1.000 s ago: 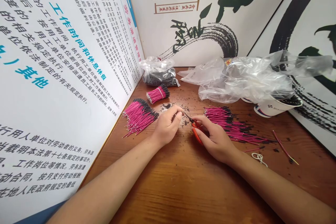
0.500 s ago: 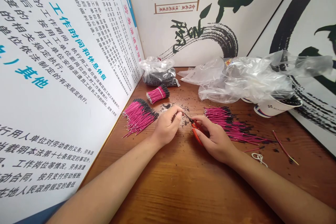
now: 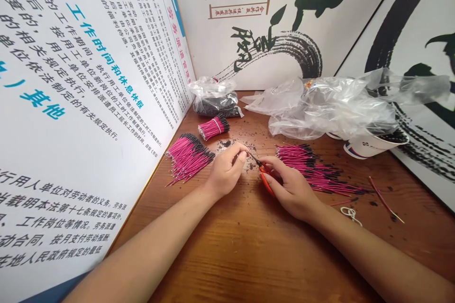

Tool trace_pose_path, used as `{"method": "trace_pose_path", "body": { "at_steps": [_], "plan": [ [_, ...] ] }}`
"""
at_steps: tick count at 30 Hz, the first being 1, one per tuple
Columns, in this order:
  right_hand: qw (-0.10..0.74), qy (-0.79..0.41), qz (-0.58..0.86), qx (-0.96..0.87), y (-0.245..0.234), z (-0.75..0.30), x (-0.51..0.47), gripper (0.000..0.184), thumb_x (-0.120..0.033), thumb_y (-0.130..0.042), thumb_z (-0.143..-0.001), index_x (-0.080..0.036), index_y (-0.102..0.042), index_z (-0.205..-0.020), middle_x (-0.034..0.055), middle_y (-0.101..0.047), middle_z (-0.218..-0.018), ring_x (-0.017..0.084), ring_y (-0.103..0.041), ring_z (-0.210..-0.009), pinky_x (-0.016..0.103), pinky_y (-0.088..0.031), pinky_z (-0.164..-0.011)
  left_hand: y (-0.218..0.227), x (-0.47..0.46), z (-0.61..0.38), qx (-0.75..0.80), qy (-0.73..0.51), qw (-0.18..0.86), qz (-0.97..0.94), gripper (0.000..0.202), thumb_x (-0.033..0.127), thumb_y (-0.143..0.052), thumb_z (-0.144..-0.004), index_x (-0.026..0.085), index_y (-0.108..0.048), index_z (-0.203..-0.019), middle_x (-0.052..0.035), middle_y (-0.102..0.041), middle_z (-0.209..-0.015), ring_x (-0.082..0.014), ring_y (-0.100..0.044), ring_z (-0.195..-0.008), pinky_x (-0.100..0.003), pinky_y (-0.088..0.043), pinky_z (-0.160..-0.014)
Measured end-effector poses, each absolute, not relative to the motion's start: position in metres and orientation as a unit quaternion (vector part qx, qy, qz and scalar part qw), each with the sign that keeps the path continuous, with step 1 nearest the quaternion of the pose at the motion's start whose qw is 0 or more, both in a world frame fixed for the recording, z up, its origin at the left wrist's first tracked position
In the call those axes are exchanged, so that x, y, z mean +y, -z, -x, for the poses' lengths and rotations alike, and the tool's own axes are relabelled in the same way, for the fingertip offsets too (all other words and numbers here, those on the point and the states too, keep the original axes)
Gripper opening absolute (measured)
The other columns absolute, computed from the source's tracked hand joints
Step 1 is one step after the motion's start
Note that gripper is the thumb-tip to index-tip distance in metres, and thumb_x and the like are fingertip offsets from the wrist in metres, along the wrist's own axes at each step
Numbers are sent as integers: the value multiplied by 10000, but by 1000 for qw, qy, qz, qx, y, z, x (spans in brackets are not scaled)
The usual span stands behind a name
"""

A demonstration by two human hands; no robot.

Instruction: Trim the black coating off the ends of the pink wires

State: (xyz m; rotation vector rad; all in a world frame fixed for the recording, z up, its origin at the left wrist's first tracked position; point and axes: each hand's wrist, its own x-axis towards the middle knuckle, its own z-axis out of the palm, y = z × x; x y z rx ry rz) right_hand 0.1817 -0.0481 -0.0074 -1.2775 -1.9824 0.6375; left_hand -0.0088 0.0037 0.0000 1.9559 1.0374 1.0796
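Observation:
My left hand (image 3: 226, 171) pinches a thin dark wire end (image 3: 253, 157) between thumb and fingers. My right hand (image 3: 290, 185) is shut on small red-handled scissors (image 3: 266, 181), whose blades meet the wire's tip. Pink wires with black ends lie in a loose pile (image 3: 188, 157) left of my hands, and another long pile (image 3: 314, 170) lies to the right. Behind them is a smaller bundle (image 3: 213, 128) tied with a white band. Black scraps (image 3: 227, 143) are scattered on the wooden table (image 3: 249, 255) near my left hand.
A clear bag of black bits (image 3: 215, 105) and crumpled plastic bags (image 3: 330, 110) lie at the back. A paper cup (image 3: 373, 146) lies on its side at right, near a loose wire (image 3: 386, 199) and a white coil (image 3: 350, 215). Printed display boards (image 3: 88, 80) wall the table.

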Motion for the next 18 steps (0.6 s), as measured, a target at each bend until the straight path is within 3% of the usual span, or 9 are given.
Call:
{"method": "trace_pose_path", "body": {
  "at_steps": [18],
  "plan": [
    [364,-241,492,-753,7,-181,-48,244,-272,-475,-971,-223,-551,-1197,20,-694,-909,172,-656,-757,273,-490,-723,1,2,8,401,-413,304,-759,216,276,-406,-968,183,-574,-870,0,-572,-756,-137,-518,-704,-255,-406,-692]
  ]
}}
